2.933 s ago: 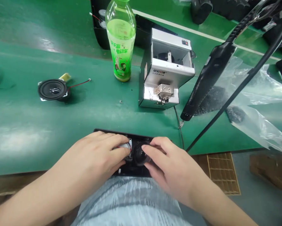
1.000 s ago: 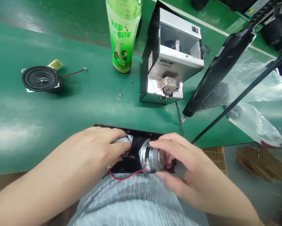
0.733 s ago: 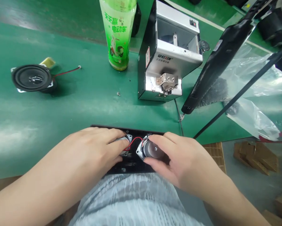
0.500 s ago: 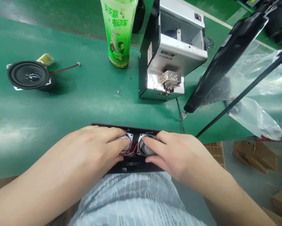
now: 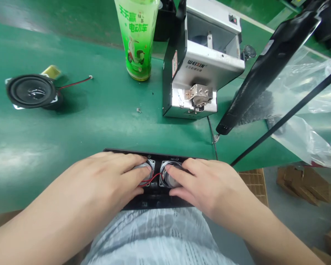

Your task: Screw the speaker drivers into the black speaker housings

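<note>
Smooth green tabletop (image 5: 93,125) spreads behind a long black rectangular panel (image 5: 162,203). At the panel's left, the bare left hand (image 5: 112,176) curls its fingers around a round silver metal speaker (image 5: 149,177); at its right, the bare right hand (image 5: 206,180) grips a round grey metal speaker (image 5: 170,180), tilted a second ago, now lying flat, so both seem seated.

Black panel (image 5: 157,200), silver-grey speakers (image 5: 170,180), red wire (image 5: 153,179), green bench (image 5: 99,125).
</note>
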`<state>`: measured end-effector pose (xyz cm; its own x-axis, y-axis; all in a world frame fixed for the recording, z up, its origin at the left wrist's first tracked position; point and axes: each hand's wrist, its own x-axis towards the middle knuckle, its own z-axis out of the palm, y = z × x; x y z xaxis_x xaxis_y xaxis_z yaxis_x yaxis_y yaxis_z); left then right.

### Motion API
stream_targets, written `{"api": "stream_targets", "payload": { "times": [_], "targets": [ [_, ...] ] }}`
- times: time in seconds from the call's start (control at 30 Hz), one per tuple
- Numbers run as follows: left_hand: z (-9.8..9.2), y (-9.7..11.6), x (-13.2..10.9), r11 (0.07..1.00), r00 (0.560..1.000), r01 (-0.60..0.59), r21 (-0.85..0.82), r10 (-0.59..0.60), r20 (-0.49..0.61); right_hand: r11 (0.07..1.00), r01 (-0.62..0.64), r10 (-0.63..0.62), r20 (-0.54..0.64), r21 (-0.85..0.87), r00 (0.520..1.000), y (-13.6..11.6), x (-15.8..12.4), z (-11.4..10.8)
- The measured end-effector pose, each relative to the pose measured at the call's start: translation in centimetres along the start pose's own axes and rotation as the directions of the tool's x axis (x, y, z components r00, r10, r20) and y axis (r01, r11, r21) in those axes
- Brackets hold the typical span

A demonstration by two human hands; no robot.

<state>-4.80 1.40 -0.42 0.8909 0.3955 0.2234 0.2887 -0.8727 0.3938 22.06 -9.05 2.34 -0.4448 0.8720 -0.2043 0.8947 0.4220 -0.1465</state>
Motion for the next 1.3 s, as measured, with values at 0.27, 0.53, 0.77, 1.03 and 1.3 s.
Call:
{"api": "stream_targets", "payload": {
  "times": [0.27, 0.53, 0.77, 1.03, 1.3],
  "targets": [
    [-0.2, 0.0, 0.4, 1.000, 1.000, -0.002, 0.011, 0.002, 0.006, 0.999, 0.033, -0.034, -0.030, -0.003, 0.999, 0.1, 0.3, 0.1],
    [-0.3, -0.1, 0.4, 0.998, 0.999, -0.015, 0.058, 0.013, 0.034, 1.000, -0.009, 0.007, -0.118, -0.019, 0.993, 0.1, -0.9, -0.4],
    [0.1, -0.4, -1.3, 0.995, 0.999, 0.033, 0.097, -0.037, 0.030, 0.980, -0.167, 0.194, -0.317, 0.110, 0.928, 0.7, -5.0, 1.9],
    [0.1, -1.1, 0.7, 0.984, 0.992, 0.089, 0.157, -0.103, 0.080, 0.934, -0.203, 0.287, -0.279, 0.296, 0.916, 2.6, -4.1, 4.0],
    [-0.9, -1.6, 4.9, 0.990, 0.975, 0.098, 0.100, -0.116, 0.190, 0.963, -0.123, 0.203, -0.344, 0.240, 0.917, 4.2, -2.2, -1.1]
  ]
}}
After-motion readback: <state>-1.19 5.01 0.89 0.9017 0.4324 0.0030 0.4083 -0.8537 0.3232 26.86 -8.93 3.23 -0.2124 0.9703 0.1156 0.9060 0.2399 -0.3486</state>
